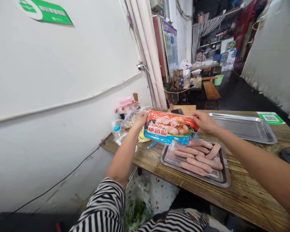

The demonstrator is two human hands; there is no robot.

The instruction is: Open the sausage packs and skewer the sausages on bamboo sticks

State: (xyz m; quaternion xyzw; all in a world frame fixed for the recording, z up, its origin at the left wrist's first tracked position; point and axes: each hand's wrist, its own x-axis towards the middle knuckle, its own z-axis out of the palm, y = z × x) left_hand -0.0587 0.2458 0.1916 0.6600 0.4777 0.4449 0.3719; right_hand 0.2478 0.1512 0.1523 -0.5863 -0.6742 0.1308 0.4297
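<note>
A colourful sausage packet [168, 129] is held up between both hands above the near tray's far edge. My left hand [140, 119] pinches its left end and my right hand [202, 120] grips its right end. Several pink sausages [199, 157] lie loose in a small steel tray [222, 179] on the wooden table [246, 193], some spilling out of the packet's lower opening.
A larger bare steel tray [246, 127] lies farther back on the right, with a green QR sticker [270, 118] beyond it. Plastic bags and a bottle [118, 131] crowd the table's left end by the white wall. A bag of greens [136, 211] sits on the floor.
</note>
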